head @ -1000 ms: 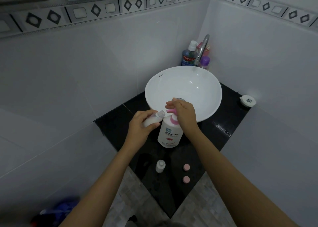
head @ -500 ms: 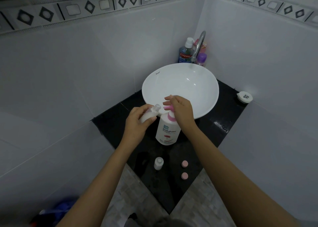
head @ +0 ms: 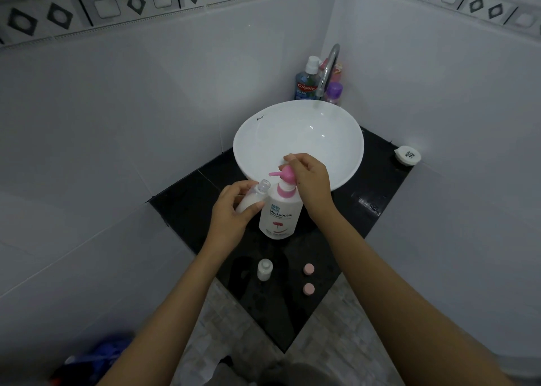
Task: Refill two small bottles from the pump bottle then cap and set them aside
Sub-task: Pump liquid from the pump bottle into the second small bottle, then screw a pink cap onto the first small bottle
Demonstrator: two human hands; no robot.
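A white pump bottle (head: 280, 213) with a pink pump head (head: 285, 175) stands on the black counter (head: 187, 210) in front of the basin. My left hand (head: 231, 213) holds a small uncapped bottle (head: 254, 196) tilted, its mouth just below the pink spout. My right hand (head: 311, 180) rests on the pump head from the right, fingers curled over it. A second small white bottle (head: 265, 269) stands upright and uncapped nearer to me. Two pink caps (head: 308, 269) (head: 308, 288) lie to its right.
A white round basin (head: 298, 139) sits behind the pump bottle, with a chrome tap (head: 329, 69) and several toiletry bottles (head: 306, 82) in the corner. A small white dish (head: 407, 155) lies at the counter's right edge. White tiled walls close in on both sides.
The pump head has risen and its spout is now visible, with my right hand lifted higher on it. The small bottle's mouth sits slightly lower and left of the spout.
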